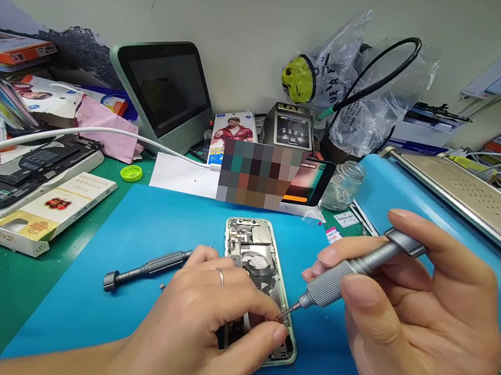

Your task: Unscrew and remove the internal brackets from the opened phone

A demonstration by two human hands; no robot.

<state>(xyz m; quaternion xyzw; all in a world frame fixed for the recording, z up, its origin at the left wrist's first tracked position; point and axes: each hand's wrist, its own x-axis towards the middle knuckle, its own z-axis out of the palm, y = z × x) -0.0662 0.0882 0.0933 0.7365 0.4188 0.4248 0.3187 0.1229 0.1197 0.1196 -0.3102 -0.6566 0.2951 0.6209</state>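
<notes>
One opened smartphone (271,285) lay on the blue mat (127,224), interior upward, apparently for access. To its right, the right hand (430,323) was clamped on a precision screwdriver (335,283), slanted so the bit stood over the phone's lower right edge. There, the left hand (208,316) held thumb and forefinger close together beside the bit, perhaps steadying it; whether they pinched anything, I couldn't tell. Two screwdrivers were visible; the second screwdriver (154,266) lay left of the phone.

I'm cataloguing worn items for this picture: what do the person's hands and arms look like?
The left hand wears a slim silver ring; no ring shows on the right hand. Both are gloveless, and no sleeves show.
</notes>
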